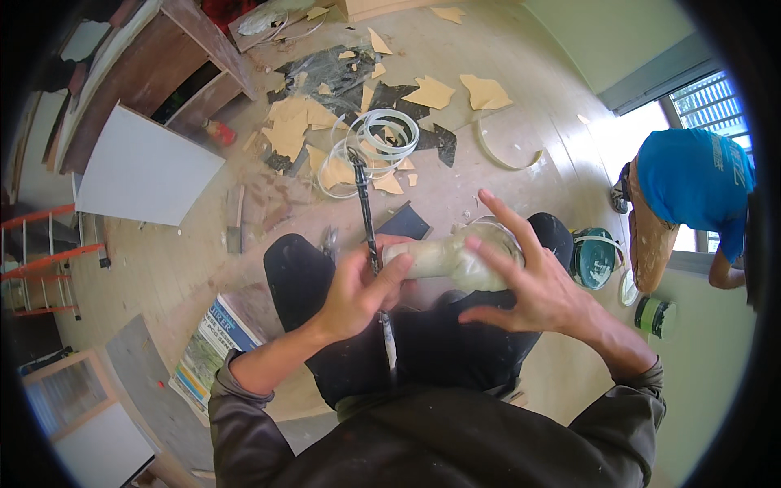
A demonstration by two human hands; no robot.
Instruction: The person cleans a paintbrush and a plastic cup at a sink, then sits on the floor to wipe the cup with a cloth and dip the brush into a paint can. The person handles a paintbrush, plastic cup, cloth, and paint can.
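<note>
My left hand [362, 285] is closed around the end of a pale cylinder [425, 260], thumb on top. The cylinder's right part is bunched in clear, whitish plastic [478, 268]. A thin black rod [364, 199], hooked at its far end, runs through or behind the same hand; its near end is smeared white. Whether the rod is gripped or joined to the cylinder, I cannot tell. My right hand [537, 285] hovers at the plastic-covered end, fingers spread, partly in front of it. Both lie above my bent, dark-trousered legs.
Ahead on the floor lie a coiled white strip [390, 134] and torn yellowish pieces [431, 92]. A newspaper [215, 342] is at left, a white panel [146, 167] and orange ladder [49, 262] beyond. Rightward stand a green bucket [594, 262] and a bending person in blue [691, 175].
</note>
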